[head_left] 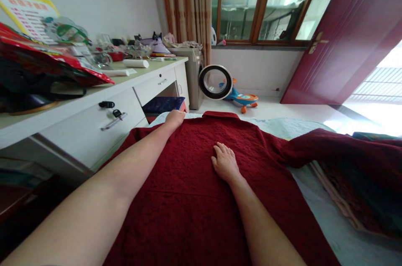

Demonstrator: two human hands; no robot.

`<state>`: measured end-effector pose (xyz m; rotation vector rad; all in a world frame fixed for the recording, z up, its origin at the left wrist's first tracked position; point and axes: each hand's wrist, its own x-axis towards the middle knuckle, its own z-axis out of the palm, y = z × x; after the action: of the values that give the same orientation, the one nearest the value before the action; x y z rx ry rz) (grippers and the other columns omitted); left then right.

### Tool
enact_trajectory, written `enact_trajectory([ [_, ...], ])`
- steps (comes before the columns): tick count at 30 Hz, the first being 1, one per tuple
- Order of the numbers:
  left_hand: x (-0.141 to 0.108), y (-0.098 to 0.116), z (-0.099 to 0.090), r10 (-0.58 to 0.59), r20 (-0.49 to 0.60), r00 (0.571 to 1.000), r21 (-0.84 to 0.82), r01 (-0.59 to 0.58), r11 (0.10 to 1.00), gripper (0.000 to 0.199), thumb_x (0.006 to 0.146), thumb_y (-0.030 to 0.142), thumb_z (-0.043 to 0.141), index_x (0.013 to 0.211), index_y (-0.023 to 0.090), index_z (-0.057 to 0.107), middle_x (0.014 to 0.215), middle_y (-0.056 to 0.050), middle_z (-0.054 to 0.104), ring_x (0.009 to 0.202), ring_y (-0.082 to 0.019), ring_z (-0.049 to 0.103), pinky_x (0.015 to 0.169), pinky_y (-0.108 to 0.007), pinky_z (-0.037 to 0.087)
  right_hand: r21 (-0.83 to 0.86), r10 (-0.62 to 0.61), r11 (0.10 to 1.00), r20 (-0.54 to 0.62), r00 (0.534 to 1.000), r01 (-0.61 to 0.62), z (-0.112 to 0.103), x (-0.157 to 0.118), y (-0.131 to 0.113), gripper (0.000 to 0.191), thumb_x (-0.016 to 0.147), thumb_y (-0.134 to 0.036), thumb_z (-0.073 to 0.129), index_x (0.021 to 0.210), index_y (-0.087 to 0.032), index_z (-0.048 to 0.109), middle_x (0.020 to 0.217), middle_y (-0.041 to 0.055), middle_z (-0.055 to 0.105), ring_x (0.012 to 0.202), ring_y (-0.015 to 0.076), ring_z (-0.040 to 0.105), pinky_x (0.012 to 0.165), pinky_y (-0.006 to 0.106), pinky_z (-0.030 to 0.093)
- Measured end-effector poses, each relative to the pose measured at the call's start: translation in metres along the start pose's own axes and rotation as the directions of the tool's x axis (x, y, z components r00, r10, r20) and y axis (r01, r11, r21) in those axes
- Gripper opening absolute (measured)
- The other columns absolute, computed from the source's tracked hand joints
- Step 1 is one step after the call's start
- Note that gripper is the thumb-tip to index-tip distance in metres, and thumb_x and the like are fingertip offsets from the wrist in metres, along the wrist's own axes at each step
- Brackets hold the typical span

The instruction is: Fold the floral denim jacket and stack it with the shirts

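Note:
A dark red collared shirt (194, 165) lies spread out with its back up on a light-coloured cloth (282, 127). Its collar points away from me, and one sleeve stretches out to the right. At the far left shoulder, my left hand (176, 119) is closed on the fabric's edge, its fingertips partly hidden. My right hand (225, 162) rests palm down on the upper back, fingers a little apart, holding nothing. Under the right sleeve is a stack of folded clothes (348, 199).
Along the left stands a white desk (69, 119) with drawers, keys in a lock and clutter on top. Beyond are a washing machine (195, 75) with its round door (203, 94) swung out and a blue and orange ride-on toy (243, 98). A red door (339, 40) stands at right.

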<state>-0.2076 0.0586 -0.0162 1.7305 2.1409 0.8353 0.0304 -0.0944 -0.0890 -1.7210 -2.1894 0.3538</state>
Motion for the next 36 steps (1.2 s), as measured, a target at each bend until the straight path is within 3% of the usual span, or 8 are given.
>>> enact_trajectory([
  [4,0.002,0.002,-0.005,0.029,-0.229,0.973,-0.079,-0.048,0.996,0.074,0.067,0.019,0.069,0.135,0.015,0.041,0.129,-0.012,0.053,0.105,-0.018,0.059,0.085,-0.026,0.047,-0.006,0.003,1.0,0.013,1.0,-0.003,0.0,0.001,0.001,0.051,0.092,-0.031,0.044,0.14,-0.016,0.048,0.154,0.0084,0.037,0.142,0.0247,0.03,0.117,0.043,0.017],
  [6,-0.004,-0.003,-0.014,0.078,-0.177,0.981,-0.038,-0.086,0.996,0.079,0.067,0.02,0.07,0.139,0.015,0.037,0.132,-0.013,0.051,0.103,-0.017,0.06,0.084,-0.025,0.047,-0.008,0.005,1.0,0.023,1.0,-0.005,-0.001,0.001,0.001,0.051,0.092,-0.031,0.044,0.141,-0.016,0.047,0.154,0.0087,0.037,0.142,0.025,0.03,0.117,0.043,0.017],
  [9,-0.021,-0.021,-0.036,0.111,0.103,0.989,0.128,-0.123,0.984,0.041,0.073,0.022,0.064,0.113,0.016,0.062,0.102,-0.006,0.068,0.086,-0.017,0.064,0.077,-0.024,0.048,-0.011,-0.002,1.0,0.029,1.0,0.003,-0.002,0.001,0.001,0.051,0.092,-0.031,0.044,0.141,-0.014,0.047,0.154,0.0096,0.037,0.142,0.0252,0.03,0.117,0.043,0.019],
  [12,-0.041,-0.046,-0.063,0.042,0.187,0.981,0.234,-0.087,0.968,0.005,0.068,0.022,0.066,0.072,0.02,0.068,0.065,-0.002,0.066,0.076,-0.021,0.066,0.07,-0.025,0.046,-0.023,-0.014,1.0,0.017,1.0,0.015,0.0,0.002,0.002,0.051,0.092,-0.031,0.044,0.14,-0.013,0.047,0.153,0.0106,0.038,0.141,0.0253,0.032,0.116,0.044,0.02],
  [20,-0.103,-0.093,-0.074,-0.32,0.399,0.859,0.15,0.284,0.947,0.034,0.076,0.05,0.063,0.066,0.017,0.067,0.05,-0.007,0.061,0.056,-0.025,0.064,0.053,-0.03,0.046,-0.042,-0.03,0.999,0.006,1.0,0.03,0.004,0.003,0.005,0.051,0.092,-0.031,0.043,0.14,-0.014,0.047,0.153,0.0122,0.038,0.141,0.0256,0.032,0.115,0.044,0.022],
  [24,-0.118,-0.089,-0.053,-0.213,0.304,0.929,-0.08,0.248,0.966,0.02,0.078,0.03,0.066,0.091,0.015,0.068,0.08,-0.007,0.073,0.073,-0.021,0.068,0.065,-0.027,0.051,-0.043,-0.037,0.998,0.008,0.999,0.037,0.002,0.002,0.005,0.051,0.093,-0.031,0.043,0.14,-0.013,0.047,0.153,0.0115,0.038,0.141,0.0259,0.033,0.115,0.043,0.022],
  [30,-0.12,-0.086,-0.04,-0.155,0.143,0.978,-0.167,0.178,0.97,0.053,0.079,0.011,0.059,0.13,0.016,0.047,0.108,-0.008,0.07,0.089,-0.015,0.068,0.079,-0.024,0.052,-0.043,-0.045,0.998,0.022,0.999,0.045,0.0,0.001,0.005,0.052,0.093,-0.032,0.043,0.141,-0.012,0.047,0.153,0.0121,0.037,0.141,0.0262,0.032,0.115,0.043,0.022],
  [36,-0.136,-0.089,-0.042,-0.029,0.052,0.998,0.324,0.01,0.946,0.063,0.083,0.026,0.062,0.14,0.02,0.035,0.117,-0.015,0.065,0.104,-0.029,0.065,0.089,-0.038,0.049,-0.034,-0.046,0.998,0.017,0.999,0.047,0.002,0.002,0.006,0.052,0.093,-0.033,0.044,0.141,-0.013,0.046,0.154,0.012,0.037,0.142,0.0248,0.031,0.116,0.043,0.02],
])
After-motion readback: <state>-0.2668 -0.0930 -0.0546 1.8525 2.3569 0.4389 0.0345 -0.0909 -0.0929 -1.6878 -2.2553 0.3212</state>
